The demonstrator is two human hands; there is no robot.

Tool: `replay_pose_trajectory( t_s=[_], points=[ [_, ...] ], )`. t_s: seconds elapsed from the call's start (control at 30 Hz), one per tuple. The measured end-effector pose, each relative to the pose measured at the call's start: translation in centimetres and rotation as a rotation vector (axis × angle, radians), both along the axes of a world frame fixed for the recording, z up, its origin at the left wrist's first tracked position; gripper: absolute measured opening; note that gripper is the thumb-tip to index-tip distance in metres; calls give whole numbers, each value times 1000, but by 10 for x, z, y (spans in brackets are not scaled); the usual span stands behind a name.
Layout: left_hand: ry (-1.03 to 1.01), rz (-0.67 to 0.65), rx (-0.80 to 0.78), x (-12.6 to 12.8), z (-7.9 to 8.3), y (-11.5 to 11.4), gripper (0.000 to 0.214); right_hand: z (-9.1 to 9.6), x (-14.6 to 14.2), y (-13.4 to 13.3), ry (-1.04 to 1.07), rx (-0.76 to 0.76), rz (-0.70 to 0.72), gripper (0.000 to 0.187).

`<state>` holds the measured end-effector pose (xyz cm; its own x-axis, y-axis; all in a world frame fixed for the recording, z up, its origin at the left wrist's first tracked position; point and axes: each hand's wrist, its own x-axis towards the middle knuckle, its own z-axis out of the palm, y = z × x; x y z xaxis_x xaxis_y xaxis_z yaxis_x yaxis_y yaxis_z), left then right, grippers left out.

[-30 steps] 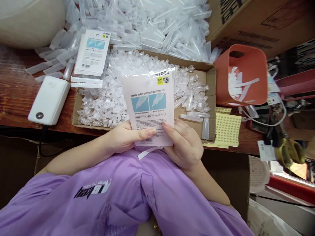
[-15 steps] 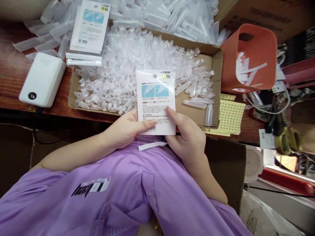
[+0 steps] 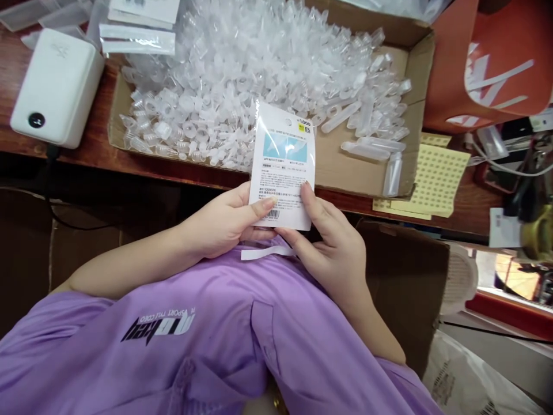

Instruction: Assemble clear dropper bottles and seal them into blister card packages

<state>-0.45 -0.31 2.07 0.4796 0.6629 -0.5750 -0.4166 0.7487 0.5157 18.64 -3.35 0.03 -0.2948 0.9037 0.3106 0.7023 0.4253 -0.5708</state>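
Observation:
A printed card in a clear plastic packet (image 3: pixel 283 167) is held between my two hands, above my lap. My left hand (image 3: pixel 231 219) pinches its lower left side, thumb across the front near the barcode. My right hand (image 3: pixel 330 236) grips the lower right edge, index finger on the card's side and thumb at the bottom corner. Below the card hangs the packet's flap with a white strip (image 3: pixel 265 252). Right behind the packet is a cardboard tray (image 3: pixel 367 178) heaped with clear plastic nozzle caps (image 3: pixel 207 109) and a few small tubes (image 3: pixel 393 174).
A white power bank (image 3: pixel 58 86) with a cable lies at the left. Finished-looking packets (image 3: pixel 138 39) rest on the tray's back left corner. At the right stand an orange bin (image 3: pixel 444 69) holding white strips, yellow sticker sheets (image 3: pixel 436 178) and scissors (image 3: pixel 538 233).
The view has shifted closer and lower over the table. The packet has tilted slightly clockwise, its top leaning, while both hands keep hold of it.

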Motion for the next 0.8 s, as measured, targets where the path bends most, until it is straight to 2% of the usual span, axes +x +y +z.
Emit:
replay_pose_trajectory(
  t_s=[0.27, 0.43, 0.57, 0.63, 0.7, 0.8],
  points=[
    [1, -51, -23, -1, -14, -6, 28, -12, 1, -8, 5, 30, -5, 70],
    [-125, 7, 58, -1, -29, -12, 23, -27, 7, -1, -56, 89, -46, 71],
    [-145, 54, 54, 2, -35, -14, 19, -23, 14, 2, -99, 88, 11, 72],
    [-147, 77, 47, 4, -36, -14, 20, -14, 13, 0, -64, 184, -11, 60],
    [-159, 70, 54, 8, -38, -13, 20, -3, 8, -2, -32, 219, 68, 36],
    [-153, 51, 57, 14, -38, -10, 18, 7, -3, -2, -105, 79, 297, 10]
  ],
)
